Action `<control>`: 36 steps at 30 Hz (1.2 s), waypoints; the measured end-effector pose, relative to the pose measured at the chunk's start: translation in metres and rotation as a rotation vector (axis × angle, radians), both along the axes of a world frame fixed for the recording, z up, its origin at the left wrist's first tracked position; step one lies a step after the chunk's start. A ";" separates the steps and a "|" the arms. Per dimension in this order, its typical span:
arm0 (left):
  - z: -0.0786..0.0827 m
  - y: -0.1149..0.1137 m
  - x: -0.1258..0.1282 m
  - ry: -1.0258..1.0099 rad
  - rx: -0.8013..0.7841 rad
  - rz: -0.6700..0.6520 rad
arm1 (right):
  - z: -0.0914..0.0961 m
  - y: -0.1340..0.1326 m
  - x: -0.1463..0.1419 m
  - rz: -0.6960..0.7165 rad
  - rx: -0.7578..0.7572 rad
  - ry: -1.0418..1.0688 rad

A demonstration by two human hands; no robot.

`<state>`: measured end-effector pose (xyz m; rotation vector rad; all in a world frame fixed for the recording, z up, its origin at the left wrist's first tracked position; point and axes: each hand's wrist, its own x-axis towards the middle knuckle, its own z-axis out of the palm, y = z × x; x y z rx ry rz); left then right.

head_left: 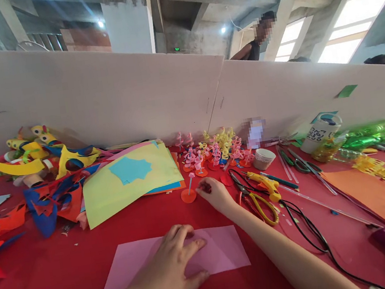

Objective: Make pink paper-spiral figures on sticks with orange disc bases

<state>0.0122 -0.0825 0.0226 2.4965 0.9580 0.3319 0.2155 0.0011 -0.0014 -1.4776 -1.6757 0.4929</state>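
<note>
My left hand [176, 267] rests on a sheet of pink paper [226, 248], its fingers apart and nothing in them. Beyond the sheet, my right hand [215, 193] hovers with bent fingers, a small gap showing at the fingertips. Just left of those fingertips stands a small paper ornament [191, 183], a pale stick on a round orange base [188, 196] with a pink tip. Several similar ornaments with pink and yellow curls [215, 150] are clustered behind it.
Right of my hand lie yellow-handled pliers [265, 210], a yellow glue gun [265, 184] with a black cord, a paper cup [264, 158] and scissors [306, 163]. Yellow paper [135, 194] and coloured cutouts [66, 197] lie left. A white partition [98, 95] borders the table's back.
</note>
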 end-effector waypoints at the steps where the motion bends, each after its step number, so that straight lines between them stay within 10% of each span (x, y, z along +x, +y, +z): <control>1: 0.000 0.000 0.000 0.005 0.010 -0.005 | 0.005 -0.010 0.001 0.001 -0.009 -0.006; 7: -0.001 0.006 -0.005 0.081 0.118 -0.033 | 0.023 -0.086 0.007 0.510 -0.096 -0.163; 11: -0.001 0.007 -0.008 0.097 0.131 -0.024 | 0.016 -0.101 0.013 0.608 -0.093 -0.127; 21: 0.008 0.058 0.014 -0.118 0.191 0.108 | 0.019 -0.092 0.018 0.519 -0.107 -0.033; 32: -0.004 0.116 0.064 -0.237 0.251 -0.077 | 0.041 -0.093 0.023 0.453 -0.059 -0.073; 36: -0.004 0.125 0.053 -0.336 0.088 0.113 | 0.069 -0.104 0.059 0.021 0.143 0.017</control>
